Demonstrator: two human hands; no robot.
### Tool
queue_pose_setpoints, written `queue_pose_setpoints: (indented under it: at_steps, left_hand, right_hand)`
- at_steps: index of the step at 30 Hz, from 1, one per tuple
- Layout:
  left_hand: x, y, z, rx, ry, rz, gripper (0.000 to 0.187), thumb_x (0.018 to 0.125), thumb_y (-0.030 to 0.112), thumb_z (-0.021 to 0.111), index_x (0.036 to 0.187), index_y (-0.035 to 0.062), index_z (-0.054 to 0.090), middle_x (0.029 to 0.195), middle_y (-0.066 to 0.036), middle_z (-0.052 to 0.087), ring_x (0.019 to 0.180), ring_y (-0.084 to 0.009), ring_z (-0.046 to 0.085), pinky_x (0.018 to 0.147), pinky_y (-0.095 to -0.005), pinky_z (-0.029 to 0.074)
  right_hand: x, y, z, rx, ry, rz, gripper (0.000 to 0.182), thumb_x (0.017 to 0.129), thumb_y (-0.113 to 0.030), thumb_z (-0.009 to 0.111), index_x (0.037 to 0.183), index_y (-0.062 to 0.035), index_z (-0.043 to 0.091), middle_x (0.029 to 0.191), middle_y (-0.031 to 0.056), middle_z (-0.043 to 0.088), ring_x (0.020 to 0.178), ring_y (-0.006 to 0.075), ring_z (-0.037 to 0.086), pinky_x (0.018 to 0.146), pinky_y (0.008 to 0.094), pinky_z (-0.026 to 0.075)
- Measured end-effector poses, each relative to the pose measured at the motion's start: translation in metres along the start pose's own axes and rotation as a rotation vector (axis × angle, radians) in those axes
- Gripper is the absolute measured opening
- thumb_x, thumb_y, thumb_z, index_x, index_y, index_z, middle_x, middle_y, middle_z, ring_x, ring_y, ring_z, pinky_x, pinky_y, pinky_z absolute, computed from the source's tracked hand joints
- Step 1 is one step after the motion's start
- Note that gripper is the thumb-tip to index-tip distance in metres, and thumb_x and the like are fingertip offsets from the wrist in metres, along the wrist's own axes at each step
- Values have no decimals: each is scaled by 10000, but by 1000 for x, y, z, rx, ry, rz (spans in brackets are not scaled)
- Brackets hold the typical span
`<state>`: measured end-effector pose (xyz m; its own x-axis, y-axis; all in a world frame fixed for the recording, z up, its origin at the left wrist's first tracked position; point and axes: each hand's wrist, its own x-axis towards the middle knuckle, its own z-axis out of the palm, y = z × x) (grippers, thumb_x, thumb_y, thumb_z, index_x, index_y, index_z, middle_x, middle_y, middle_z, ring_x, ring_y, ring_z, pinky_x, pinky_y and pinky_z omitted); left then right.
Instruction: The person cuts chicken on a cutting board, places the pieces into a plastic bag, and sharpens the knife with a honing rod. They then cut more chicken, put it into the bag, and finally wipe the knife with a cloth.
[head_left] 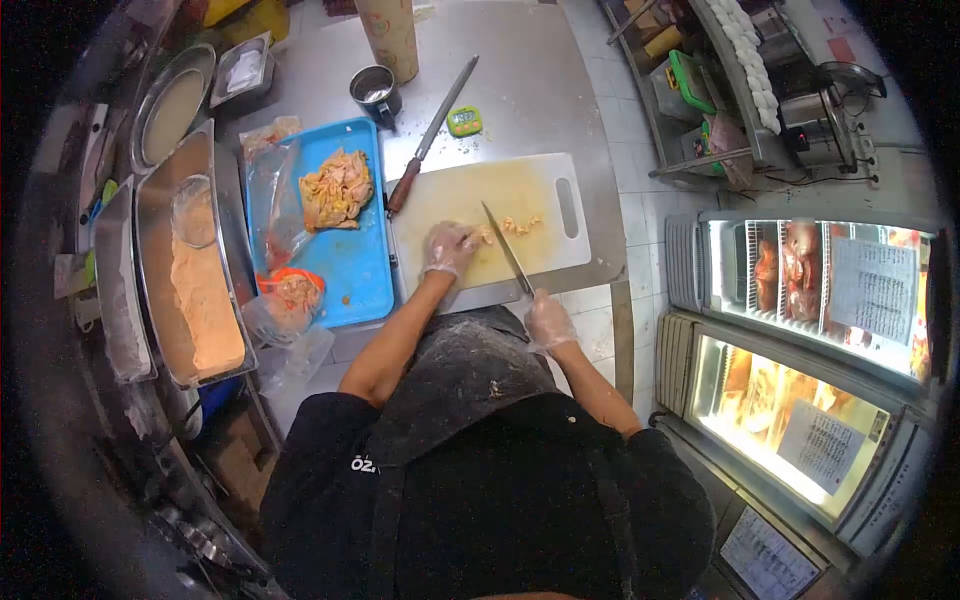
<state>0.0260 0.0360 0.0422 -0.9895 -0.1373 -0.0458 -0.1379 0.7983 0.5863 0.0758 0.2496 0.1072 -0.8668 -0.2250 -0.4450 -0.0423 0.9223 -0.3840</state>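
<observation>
The right hand point(549, 322) grips a knife point(507, 250); the left hand point(449, 247) presses meat point(486, 235) flat on the cutting board point(545, 190), beside a blue tray point(355, 262) at its left edge.

White plastic cutting board point(545, 200) matt, steel table point(520, 80) brushed, blue plastic tray point(355, 265) glossy, knife point(507, 250) metal

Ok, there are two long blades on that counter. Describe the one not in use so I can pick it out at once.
Start at the white cutting board in the middle of the steel counter. Just off its upper left corner, beside the blue tray, lies the long sharpening steel, angled toward the metal cup. Unlike the knife gripped in the right hand, it is a thin rod with a brown handle, and nobody touches it.
</observation>
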Motion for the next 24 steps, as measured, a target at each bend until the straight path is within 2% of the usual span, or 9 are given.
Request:
queue_pose_setpoints:
  at_steps: [4,5,8,10,11,14,16,17,24]
  left_hand:
    - [-8,-10,7,-66,75,0,267,729,382,576,829,160,684,790,-148,580,756,-310,539,684,-427,421]
    - [-9,-10,10,-15,58,4,261,727,380,580,818,159,684,791,-151,581,751,-313,543,677,-435,420]
    - [-1,0,9,79,-2,-24,243,730,362,577,793,150,681,771,-139,582,758,-313,548,671,-437,420]
    - [4,4,15,35,44,-69,218,726,334,577,742,141,677,733,-133,594,721,-308,556,658,-424,424]
    - [4,13,5,64,52,-77,201,719,315,585,718,136,675,715,-134,597,707,-307,559,652,-418,429]
    - [7,20,-8,89,60,-105,192,714,296,590,679,125,670,696,-142,603,696,-306,568,650,-410,439]
    - [5,19,-6,76,63,-134,200,715,295,587,663,119,667,695,-149,604,698,-306,574,654,-408,444]
    - [2,13,-3,-64,90,-138,199,716,292,587,673,115,667,702,-150,606,710,-308,578,660,-405,449]
    - [-18,-26,12,-278,216,-182,156,701,265,613,717,120,670,771,-125,628,716,-296,583,664,-397,460]
  right_hand:
    - [55,-18,8,-39,14,-271,206,788,-151,454,916,5,492,742,283,571,709,433,577,626,512,445]
    - [54,-53,-10,111,96,-209,205,790,-157,456,911,2,500,743,282,571,708,432,581,617,507,454]
    - [89,-53,41,150,85,22,221,789,-166,468,922,8,495,744,276,574,707,418,590,608,501,457]
    - [90,-33,61,67,68,3,248,784,-177,482,932,22,484,746,274,576,702,413,592,602,500,456]
    - [92,0,95,27,103,-141,253,785,-179,487,930,28,476,744,272,576,696,420,586,602,506,451]
    - [32,-11,53,104,27,8,243,780,-171,499,912,30,468,735,273,569,693,433,571,613,516,442]
    - [0,-10,26,5,-81,33,207,808,-179,432,890,9,457,774,261,570,784,444,554,682,511,427]
    - [-3,-3,22,-3,-78,29,207,808,-179,432,890,9,457,774,261,570,784,444,554,682,511,427]
    - [59,-28,19,133,1,-8,275,823,-246,420,976,-25,475,802,277,571,770,445,555,695,518,427]
